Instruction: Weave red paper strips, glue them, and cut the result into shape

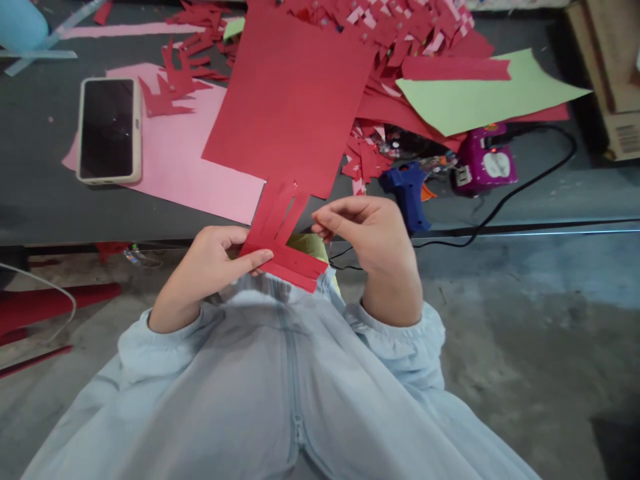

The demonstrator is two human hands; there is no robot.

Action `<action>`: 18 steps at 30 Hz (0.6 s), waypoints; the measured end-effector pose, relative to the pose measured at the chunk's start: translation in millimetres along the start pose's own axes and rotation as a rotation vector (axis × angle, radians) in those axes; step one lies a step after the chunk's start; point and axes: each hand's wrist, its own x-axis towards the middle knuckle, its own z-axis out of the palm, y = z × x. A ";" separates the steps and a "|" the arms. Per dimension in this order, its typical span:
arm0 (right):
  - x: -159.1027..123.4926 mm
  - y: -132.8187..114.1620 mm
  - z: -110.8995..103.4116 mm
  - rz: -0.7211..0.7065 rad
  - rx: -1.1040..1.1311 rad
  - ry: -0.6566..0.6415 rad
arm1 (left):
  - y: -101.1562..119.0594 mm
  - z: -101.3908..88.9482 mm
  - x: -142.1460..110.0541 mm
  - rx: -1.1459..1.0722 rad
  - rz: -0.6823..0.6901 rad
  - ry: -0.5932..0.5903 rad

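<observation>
Red strips (295, 268) sit clamped in my left hand (207, 263); right hand (377, 233) apart, fingertips pinched, contents unclear. Looks like steadying; next move calls for light grip.

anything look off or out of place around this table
Yes: long red paper pieces lie on the floor, away from the paper on the table. The blue glue gun also looks carelessly placed, lying beside loose scraps near the edge.
</observation>
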 end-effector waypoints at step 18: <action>3.4 -2.6 16.6 0.129 -0.049 -0.233 | -2.1 3.3 6.0 0.046 0.004 -0.015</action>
